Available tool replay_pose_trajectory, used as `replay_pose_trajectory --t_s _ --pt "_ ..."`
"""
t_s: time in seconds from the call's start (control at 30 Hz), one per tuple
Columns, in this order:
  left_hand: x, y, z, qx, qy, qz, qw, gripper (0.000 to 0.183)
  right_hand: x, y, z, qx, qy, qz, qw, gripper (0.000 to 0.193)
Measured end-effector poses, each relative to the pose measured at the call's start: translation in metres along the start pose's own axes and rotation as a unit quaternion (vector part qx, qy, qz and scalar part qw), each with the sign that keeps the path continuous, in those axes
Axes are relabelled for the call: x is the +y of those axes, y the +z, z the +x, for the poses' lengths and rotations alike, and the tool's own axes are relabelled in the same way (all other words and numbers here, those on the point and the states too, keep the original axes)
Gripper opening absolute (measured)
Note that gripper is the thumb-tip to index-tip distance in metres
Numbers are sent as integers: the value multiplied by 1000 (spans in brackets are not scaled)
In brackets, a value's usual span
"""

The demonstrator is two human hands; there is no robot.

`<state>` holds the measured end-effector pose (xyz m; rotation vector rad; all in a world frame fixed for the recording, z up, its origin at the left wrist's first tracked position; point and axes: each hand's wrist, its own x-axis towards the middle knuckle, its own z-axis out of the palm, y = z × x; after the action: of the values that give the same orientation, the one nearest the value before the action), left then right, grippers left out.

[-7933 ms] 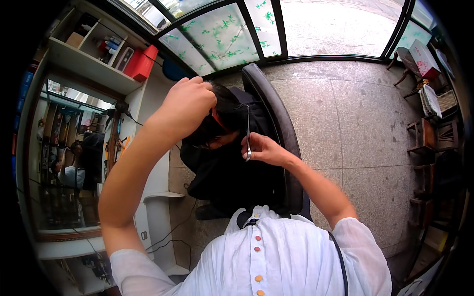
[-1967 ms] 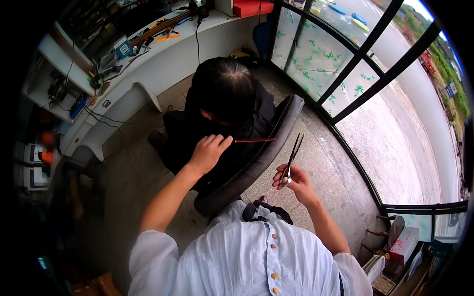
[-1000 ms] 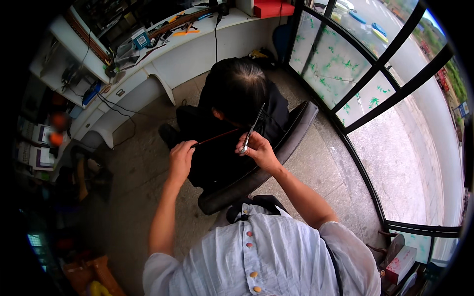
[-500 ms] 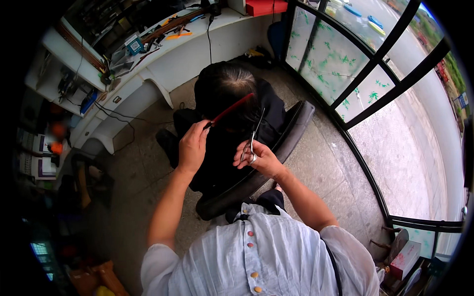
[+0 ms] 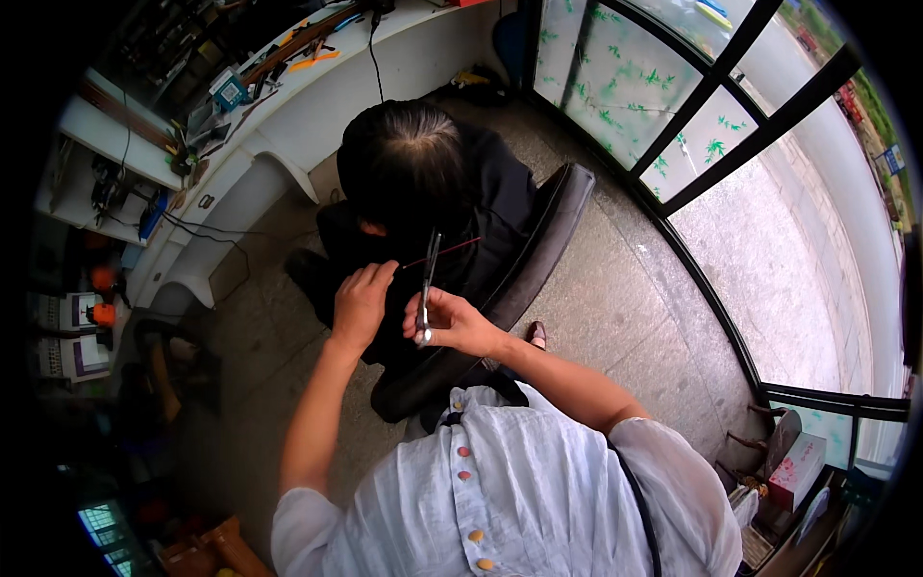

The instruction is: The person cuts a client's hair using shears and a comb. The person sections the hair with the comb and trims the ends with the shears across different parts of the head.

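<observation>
Head view, two bare hands.

Left hand (image 5: 360,303): back of hand up, fingers bent together. Grip pinched on the near end of a red comb (image 5: 457,247), with little gap between thumb and fingers. Comb presents nearly edge-on, as a thin line slanting up to the right.

Right hand (image 5: 450,322): grip curled around the handles of a pair of scissors (image 5: 428,293). Thumb lies by the finger loop; exact finger placement in the loops cannot be told. Blades point away from the wearer, close together, and cross the line of the comb in this view. Contact between comb and blades: cannot tell.

Position of tools: both over the black covering (image 5: 505,183) of a seated person, short of the head (image 5: 413,154). Dark hair, crown toward the camera. Comb and blade tips appear apart from the crown; contact with the lower hair cannot be judged against the dark cloth.

Surroundings: dark padded chair (image 5: 548,231) curves behind the seated person, its edge below the right forearm. White surface (image 5: 409,21) runs along the upper left, bearing an orange tool (image 5: 314,60) and other small items; a black cord (image 5: 376,67) hangs off its edge. Leaf-patterned glass panels (image 5: 615,87) stand at upper right.
</observation>
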<state>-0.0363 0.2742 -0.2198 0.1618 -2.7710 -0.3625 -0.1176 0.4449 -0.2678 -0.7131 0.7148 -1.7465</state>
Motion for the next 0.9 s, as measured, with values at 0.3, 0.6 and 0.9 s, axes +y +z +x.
replay_pose_trajectory --t_s 0.3,0.6,0.9 --pt "-34 -46 -25 -48 -71 -92 992 20 2 -20 17 93 -57 26 994 20" --pt "-1 -52 13 32 -59 -61 996 20 1 -23 10 64 -43 57 995 22" --pt "-15 -14 -8 -22 3 -25 999 21 36 8 5 74 -82 12 994 34"
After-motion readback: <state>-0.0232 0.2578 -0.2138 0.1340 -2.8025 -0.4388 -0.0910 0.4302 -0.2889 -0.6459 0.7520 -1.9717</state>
